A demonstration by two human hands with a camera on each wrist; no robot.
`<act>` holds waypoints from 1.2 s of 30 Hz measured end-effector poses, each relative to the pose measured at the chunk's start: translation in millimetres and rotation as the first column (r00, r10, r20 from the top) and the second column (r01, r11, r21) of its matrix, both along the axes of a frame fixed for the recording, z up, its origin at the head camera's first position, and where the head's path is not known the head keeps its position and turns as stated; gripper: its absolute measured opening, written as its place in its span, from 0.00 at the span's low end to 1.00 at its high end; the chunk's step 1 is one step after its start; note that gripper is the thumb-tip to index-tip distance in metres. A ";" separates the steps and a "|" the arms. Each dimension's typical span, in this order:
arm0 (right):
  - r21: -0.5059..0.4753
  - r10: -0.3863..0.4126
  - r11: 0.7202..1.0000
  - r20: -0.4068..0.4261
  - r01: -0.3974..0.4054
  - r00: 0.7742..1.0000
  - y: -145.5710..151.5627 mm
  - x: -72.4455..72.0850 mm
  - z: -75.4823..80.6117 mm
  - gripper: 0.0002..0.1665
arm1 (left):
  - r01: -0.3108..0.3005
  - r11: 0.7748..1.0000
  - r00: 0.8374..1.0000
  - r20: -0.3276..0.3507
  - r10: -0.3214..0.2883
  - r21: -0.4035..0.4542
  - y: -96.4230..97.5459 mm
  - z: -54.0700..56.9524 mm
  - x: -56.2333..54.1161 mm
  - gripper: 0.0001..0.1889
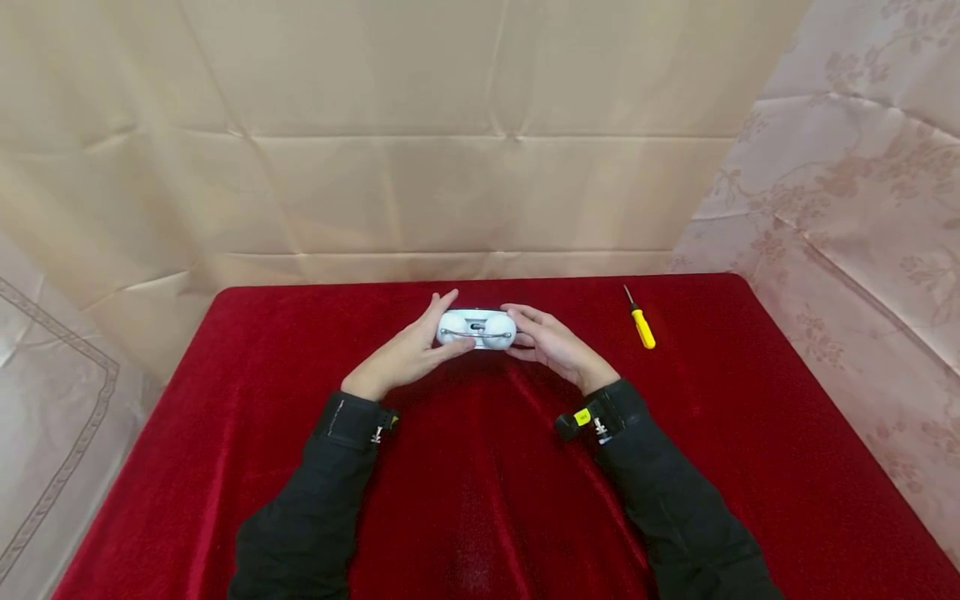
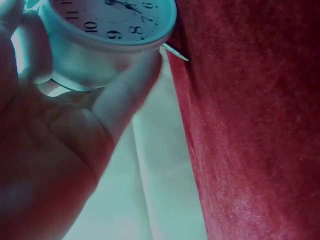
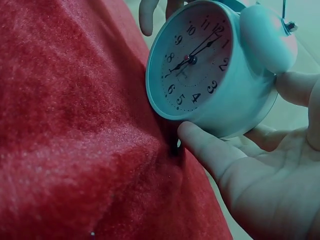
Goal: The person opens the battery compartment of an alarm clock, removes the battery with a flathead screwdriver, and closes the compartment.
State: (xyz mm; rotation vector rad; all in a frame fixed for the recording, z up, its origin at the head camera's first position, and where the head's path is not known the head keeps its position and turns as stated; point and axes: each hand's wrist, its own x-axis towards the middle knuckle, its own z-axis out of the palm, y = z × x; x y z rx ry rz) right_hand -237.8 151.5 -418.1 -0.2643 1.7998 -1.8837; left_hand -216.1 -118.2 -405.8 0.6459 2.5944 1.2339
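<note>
A white twin-bell alarm clock stands upright between my two hands, seen from above with its bells and thin handle on top. Its round dial with black numerals shows in both wrist views. My left hand grips the clock's left side, the thumb along the casing near the front rim. On the other side my right hand holds the casing, its thumb low by the front rim and other fingers beside the bell and behind. The clock's back is hidden.
A screwdriver with a yellow handle lies to the right on the red cloth-covered table. Beyond the table's far edge hangs a beige curtain; patterned pale cloth borders the right side.
</note>
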 end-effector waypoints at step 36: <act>0.065 -0.042 0.997 -0.008 0.042 0.999 4.7 -0.3 0.1 0.42 | 0.130 0.991 0.991 0.037 -0.129 -0.012 1.1 -2.6 4.2 0.67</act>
